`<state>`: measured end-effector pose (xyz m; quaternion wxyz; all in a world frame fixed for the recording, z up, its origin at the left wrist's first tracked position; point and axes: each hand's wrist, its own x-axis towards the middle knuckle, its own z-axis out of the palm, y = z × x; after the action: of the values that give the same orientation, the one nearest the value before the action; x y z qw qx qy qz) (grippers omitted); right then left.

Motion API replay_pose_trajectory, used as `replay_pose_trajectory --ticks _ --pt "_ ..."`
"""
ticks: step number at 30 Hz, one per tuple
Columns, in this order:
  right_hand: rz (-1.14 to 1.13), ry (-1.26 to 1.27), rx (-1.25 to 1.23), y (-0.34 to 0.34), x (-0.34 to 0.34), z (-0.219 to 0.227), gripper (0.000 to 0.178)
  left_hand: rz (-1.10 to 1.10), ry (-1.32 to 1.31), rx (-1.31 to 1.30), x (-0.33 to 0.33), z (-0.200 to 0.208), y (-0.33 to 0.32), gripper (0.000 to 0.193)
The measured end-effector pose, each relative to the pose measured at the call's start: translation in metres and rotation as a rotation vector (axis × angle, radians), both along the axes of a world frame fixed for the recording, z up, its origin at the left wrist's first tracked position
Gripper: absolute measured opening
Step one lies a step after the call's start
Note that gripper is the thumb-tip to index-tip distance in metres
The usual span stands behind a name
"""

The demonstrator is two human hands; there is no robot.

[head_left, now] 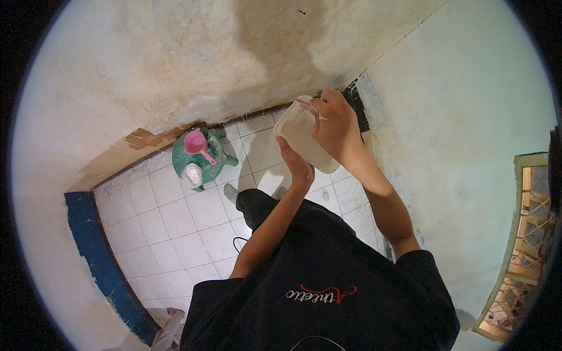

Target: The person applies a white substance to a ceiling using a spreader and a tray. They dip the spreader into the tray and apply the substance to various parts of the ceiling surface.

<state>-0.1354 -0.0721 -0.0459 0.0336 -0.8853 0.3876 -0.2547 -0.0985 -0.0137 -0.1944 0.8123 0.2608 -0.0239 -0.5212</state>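
Observation:
A whitish, rounded rectangular plastic container (297, 130) is held up in front of me, with pale matter inside. My left hand (297, 165) is closed on its near left edge. Over the container's far right side is my right hand (336, 124), its fingers bent together and smeared with white. Something thin and pale shows at those fingertips by the far rim; its kind is too unclear to tell.
A green plastic stool (218, 171) stands by the far wall, bearing a pink dipper (195, 143) and a white lump or bag (192, 174). White tiles (181, 213) cover the floor. Patchy walls (175, 64) meet in a corner ahead; a lattice window (515, 251) is at right.

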Motion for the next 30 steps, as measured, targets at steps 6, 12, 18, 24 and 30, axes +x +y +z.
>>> replay_pose_trajectory --ticks 6,12,18,24,30 --pt "0.063 0.054 0.034 -0.001 -0.006 -0.005 0.016 0.02 -0.005 0.005 -0.011 -0.019 -0.006 0.07" --pt "0.131 0.034 0.179 0.004 -0.006 -0.009 0.023 0.017 -0.032 0.049 -0.015 -0.025 -0.006 0.069" --pt "0.114 -0.117 0.289 0.011 -0.003 -0.004 0.024 0.004 -0.029 0.042 -0.004 -0.023 0.002 0.07" --pt "0.152 -0.199 0.163 0.015 0.007 -0.02 0.028 0.006 -0.022 0.02 0.007 -0.018 0.01 0.07" --pt "0.118 -0.206 0.195 0.028 0.006 -0.021 0.025 -0.028 0.047 0.036 0.017 -0.01 0.016 0.069"
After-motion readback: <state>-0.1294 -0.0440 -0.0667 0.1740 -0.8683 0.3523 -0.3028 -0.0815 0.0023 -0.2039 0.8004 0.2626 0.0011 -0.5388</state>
